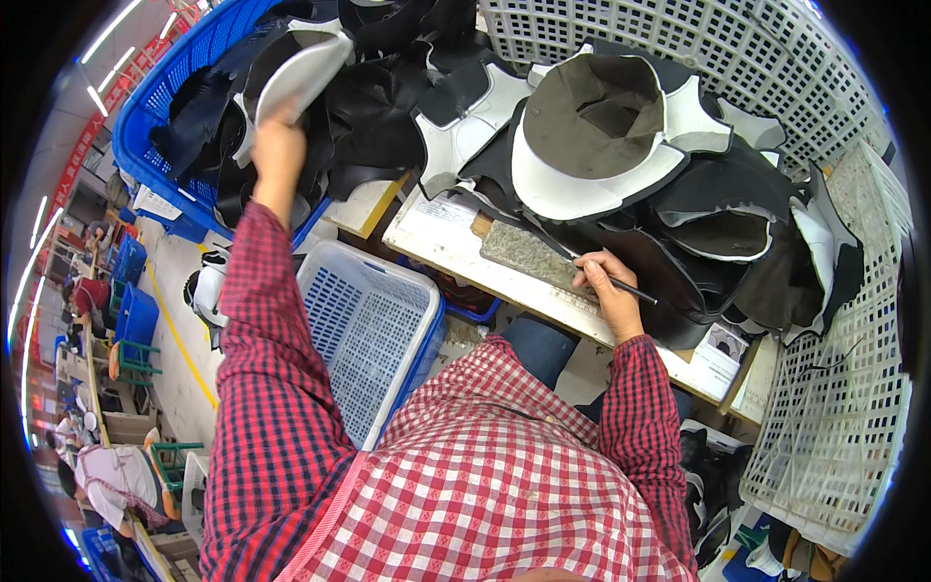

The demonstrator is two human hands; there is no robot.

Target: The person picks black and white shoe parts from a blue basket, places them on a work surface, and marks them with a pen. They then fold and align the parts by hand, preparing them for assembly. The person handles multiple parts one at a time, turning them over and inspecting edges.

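Observation:
Over the blue basket, my left hand (278, 145), slightly blurred, grips the white edge of a black-and-white shoe upper (308, 76). My right hand (613, 291) is closed around a slim dark pen-like tool (637, 291), its thin end pointing up and left over the worn grey slab (529, 260) on the workbench (427, 233). Just beyond that hand rises a heap of shoe uppers, black and white with dark linings; one large upper (582, 179) lies on top with its opening facing up. The fingertips of my left hand are partly hidden by the piece it holds.
A blue basket (145, 160) full of black uppers stands at the far left. Nearer, a white crate (364, 320) sits inside a blue one, left of my lap. Tall white lattice crates (824, 407) border the bench at back and right. Other people work at far left.

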